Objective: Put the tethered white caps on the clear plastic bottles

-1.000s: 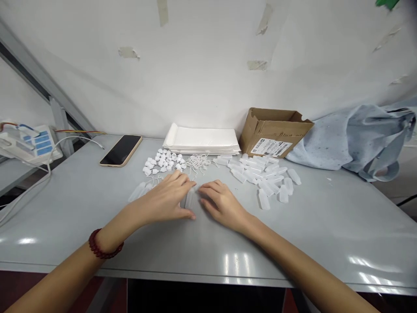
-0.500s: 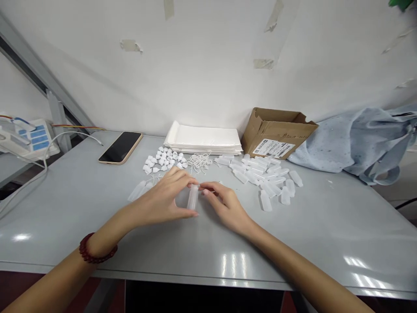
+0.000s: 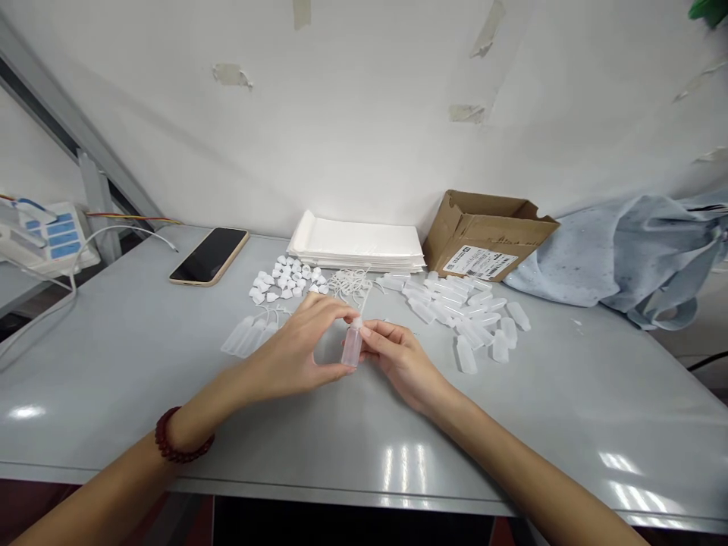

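Observation:
A small translucent plastic bottle (image 3: 351, 349) stands upright between my hands, with a white collar at its neck and a thin white nozzle tube (image 3: 365, 297) rising from it. My left hand (image 3: 310, 337) grips the bottle, thumb at the base and fingers at the top. My right hand (image 3: 395, 353) is closed at its neck, thumb and fingers pressed against the right side. Just beyond are a heap of thin white nozzle tubes (image 3: 349, 283) and a pile of white caps (image 3: 284, 279). Several bottles with tubes (image 3: 247, 335) lie left of my left hand, partly hidden by it.
Loose bottles (image 3: 466, 355) are spread to the right. A stack of white envelopes (image 3: 358, 236) and an open cardboard box (image 3: 494, 235) stand by the wall. A phone (image 3: 209, 256) lies at the left, near a power strip (image 3: 60, 239); light-blue fabric (image 3: 597, 258) lies far right.
The bottle and both hands have shifted slightly right. The thin tube now shows upright above the bottle's neck, and my right fingers have closed in at the neck.

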`<action>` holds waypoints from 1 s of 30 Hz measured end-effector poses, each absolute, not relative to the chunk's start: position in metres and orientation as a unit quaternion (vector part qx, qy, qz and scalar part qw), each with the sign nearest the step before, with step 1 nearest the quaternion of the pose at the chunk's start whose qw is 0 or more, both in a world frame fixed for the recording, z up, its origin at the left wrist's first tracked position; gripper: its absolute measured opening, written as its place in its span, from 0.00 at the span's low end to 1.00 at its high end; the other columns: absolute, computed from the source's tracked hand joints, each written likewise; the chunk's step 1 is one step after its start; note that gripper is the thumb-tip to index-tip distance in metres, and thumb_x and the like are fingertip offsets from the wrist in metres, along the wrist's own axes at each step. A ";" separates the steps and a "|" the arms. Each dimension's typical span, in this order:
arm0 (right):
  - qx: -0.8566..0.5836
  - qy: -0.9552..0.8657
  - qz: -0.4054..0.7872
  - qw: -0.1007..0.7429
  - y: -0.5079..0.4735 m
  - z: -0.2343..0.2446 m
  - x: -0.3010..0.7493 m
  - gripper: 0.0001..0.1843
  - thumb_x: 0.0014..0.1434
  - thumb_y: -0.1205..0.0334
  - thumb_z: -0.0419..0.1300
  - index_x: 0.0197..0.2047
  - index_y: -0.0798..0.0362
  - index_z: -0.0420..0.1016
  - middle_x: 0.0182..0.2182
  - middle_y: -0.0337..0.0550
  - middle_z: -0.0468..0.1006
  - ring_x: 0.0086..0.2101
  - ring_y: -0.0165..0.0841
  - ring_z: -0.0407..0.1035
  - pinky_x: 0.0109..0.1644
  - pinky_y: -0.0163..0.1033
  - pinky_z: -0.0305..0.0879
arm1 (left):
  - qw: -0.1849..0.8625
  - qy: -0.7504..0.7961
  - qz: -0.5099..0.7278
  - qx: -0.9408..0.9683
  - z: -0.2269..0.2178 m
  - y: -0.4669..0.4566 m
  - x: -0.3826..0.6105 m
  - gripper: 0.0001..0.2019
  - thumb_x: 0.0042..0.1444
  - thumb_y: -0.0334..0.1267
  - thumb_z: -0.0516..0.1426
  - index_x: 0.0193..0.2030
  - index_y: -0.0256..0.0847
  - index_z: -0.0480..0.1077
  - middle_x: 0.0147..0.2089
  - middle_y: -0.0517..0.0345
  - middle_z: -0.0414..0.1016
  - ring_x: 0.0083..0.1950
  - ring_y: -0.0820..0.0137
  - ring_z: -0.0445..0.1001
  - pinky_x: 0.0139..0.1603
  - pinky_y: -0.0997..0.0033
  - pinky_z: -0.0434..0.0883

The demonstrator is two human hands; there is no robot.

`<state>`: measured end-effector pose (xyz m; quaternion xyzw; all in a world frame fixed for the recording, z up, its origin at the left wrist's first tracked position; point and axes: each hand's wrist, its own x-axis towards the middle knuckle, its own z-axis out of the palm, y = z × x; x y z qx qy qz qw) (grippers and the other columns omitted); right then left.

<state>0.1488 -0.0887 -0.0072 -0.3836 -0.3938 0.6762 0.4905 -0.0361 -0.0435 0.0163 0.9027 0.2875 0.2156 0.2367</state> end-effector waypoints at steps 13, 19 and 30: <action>-0.525 -0.609 0.427 0.413 -0.076 -0.018 0.119 0.11 0.60 0.57 0.58 0.38 0.56 0.75 0.26 0.39 0.74 0.27 0.29 0.66 0.32 0.36 0.61 | 0.131 0.312 0.136 0.931 0.018 -0.033 -0.067 0.19 0.53 0.43 0.60 0.50 0.42 0.64 0.49 0.53 0.67 0.54 0.59 0.60 0.52 0.57 0.64; -0.509 -0.682 0.326 0.412 -0.081 -0.026 0.119 0.14 0.61 0.62 0.54 0.50 0.56 0.69 0.43 0.50 0.76 0.35 0.33 0.69 0.34 0.38 0.66 | 0.185 0.347 0.106 0.913 0.010 -0.027 -0.077 0.24 0.52 0.51 0.61 0.54 0.46 0.66 0.50 0.54 0.67 0.54 0.58 0.59 0.53 0.56 0.63; -0.449 -0.772 0.266 0.362 -0.081 -0.034 0.118 0.15 0.62 0.67 0.54 0.52 0.55 0.69 0.49 0.53 0.72 0.49 0.40 0.66 0.53 0.48 0.67 | 0.190 0.356 0.115 0.908 0.004 -0.024 -0.083 0.23 0.51 0.52 0.60 0.53 0.47 0.69 0.49 0.54 0.68 0.53 0.58 0.60 0.53 0.56 0.63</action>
